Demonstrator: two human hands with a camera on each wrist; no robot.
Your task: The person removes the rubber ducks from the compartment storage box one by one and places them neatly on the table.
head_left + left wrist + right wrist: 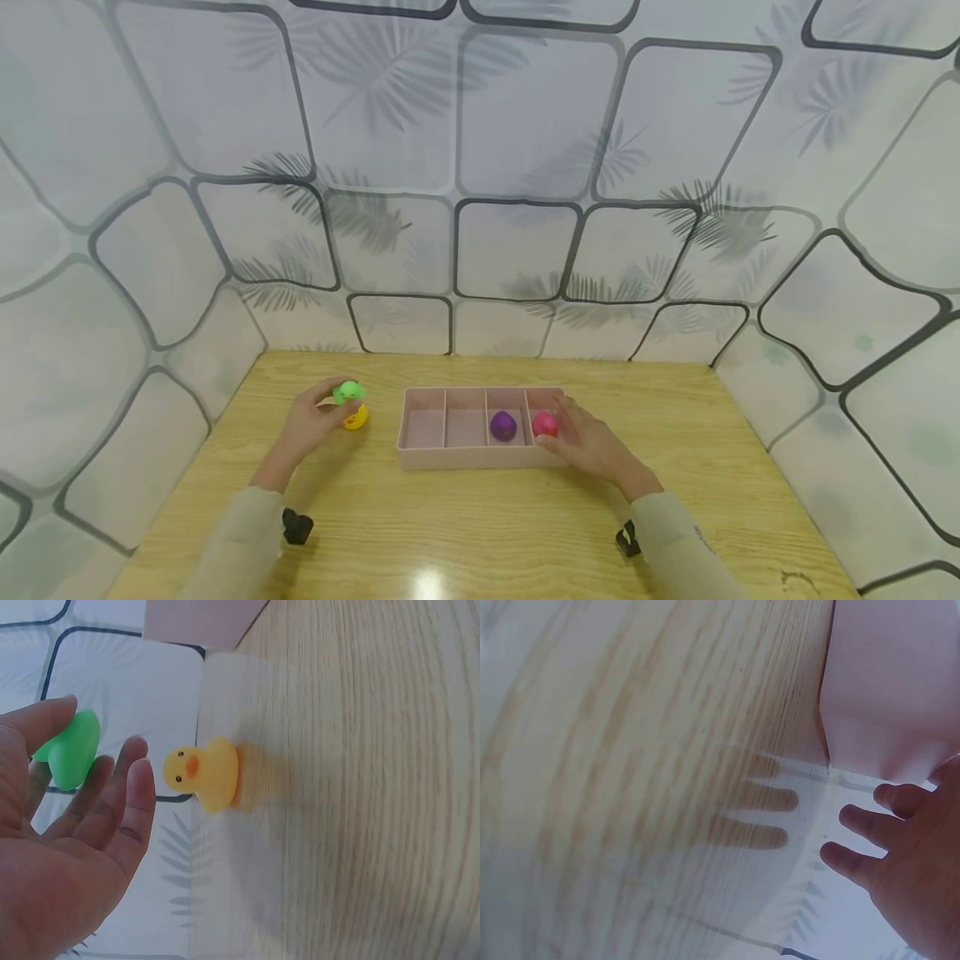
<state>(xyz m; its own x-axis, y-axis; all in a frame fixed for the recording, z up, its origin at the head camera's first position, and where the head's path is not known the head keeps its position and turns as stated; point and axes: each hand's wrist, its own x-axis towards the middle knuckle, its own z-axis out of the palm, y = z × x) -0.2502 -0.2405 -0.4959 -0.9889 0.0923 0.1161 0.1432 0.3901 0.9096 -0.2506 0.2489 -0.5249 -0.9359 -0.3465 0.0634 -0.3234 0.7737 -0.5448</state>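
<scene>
We see the left hand [307,421] pinching a green toy [348,392] between thumb and fingers, raised above the worktop [487,533], towards its far left corner. Its other fingers are loosely bent. Just beside them, a yellow duck [202,774] sits upright on the wood; from the head view we find it partly hidden behind the hand.

Near the middle of the far edge stands a pink tray [480,458] with four compartments in a row. We make out a purple toy [503,426] in the third from the left and a pink toy [546,424] in the rightmost.

The right hand [600,450] is at the tray's right end, right by the pink toy. We see three of its fingers [851,862] spread and released beyond the tray's end, but we cannot tell whether the thumb and forefinger grasp anything.
</scene>
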